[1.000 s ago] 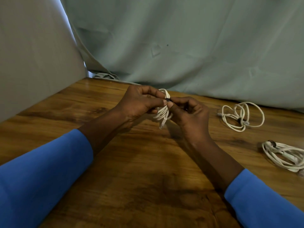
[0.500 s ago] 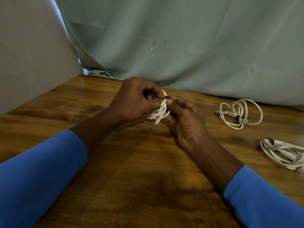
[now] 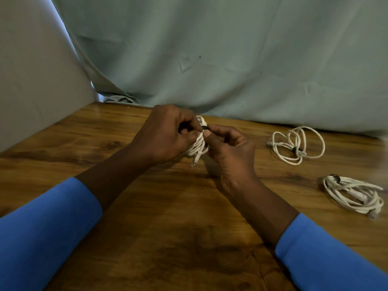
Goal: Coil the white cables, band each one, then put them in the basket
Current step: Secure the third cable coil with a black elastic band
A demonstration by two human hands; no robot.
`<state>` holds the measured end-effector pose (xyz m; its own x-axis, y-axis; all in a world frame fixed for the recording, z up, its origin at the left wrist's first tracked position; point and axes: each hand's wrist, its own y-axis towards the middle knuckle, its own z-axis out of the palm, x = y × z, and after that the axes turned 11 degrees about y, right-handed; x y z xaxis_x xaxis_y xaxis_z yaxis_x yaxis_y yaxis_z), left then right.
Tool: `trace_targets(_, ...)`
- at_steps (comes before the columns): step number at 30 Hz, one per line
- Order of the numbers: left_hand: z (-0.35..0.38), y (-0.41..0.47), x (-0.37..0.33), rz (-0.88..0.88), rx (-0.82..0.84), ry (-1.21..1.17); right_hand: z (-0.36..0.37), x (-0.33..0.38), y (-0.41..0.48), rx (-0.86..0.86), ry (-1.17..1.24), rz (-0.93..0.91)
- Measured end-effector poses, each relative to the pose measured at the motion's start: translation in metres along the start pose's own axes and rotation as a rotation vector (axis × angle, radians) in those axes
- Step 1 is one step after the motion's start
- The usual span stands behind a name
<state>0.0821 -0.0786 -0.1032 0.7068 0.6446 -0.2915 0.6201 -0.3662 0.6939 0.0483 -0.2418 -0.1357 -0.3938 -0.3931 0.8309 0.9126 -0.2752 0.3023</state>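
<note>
Over the wooden table [image 3: 168, 206], your left hand [image 3: 165, 135] grips the coiled white cable [image 3: 198, 147]. Your right hand [image 3: 228, 152], touching it, pinches the black band [image 3: 206, 128] at the coil's top. If that band snaps free, the loops could spring apart.

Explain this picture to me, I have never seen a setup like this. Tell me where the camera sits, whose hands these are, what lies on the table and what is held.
There is no machine here: a person works with bare hands, and the one camera is worn on their head, looking down. The left hand grips a coiled white cable; the right hand pinches a black band at the coil's top. On the wooden table, to the right, lie two more white cables, the farther cable and the nearer cable, each with a dark band. A pale cloth hangs behind. No basket shows.
</note>
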Motion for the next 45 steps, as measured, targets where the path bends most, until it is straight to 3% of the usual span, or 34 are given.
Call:
trace_targets(5,-0.004,0.002,-0.005,-0.045,-0.004,0.018,0.0,-0.002,-0.002,0.027,-0.2,-0.187)
trace_targets(12,-0.006,0.003,-0.005,-0.156,0.036,-0.072,0.003,0.0,-0.006,0.058,-0.308,-0.291)
trace_targets(24,-0.002,0.002,0.007,-0.378,0.073,-0.313,0.004,-0.002,-0.007,0.104,-0.263,-0.291)
trace_targets(37,-0.002,-0.003,0.013,-0.37,0.04,-0.473,-0.002,-0.005,-0.001,0.169,-0.127,-0.139)
trace_targets(45,-0.008,-0.004,0.019,-0.342,0.202,-0.556,-0.005,0.001,0.0,0.19,-0.137,-0.057)
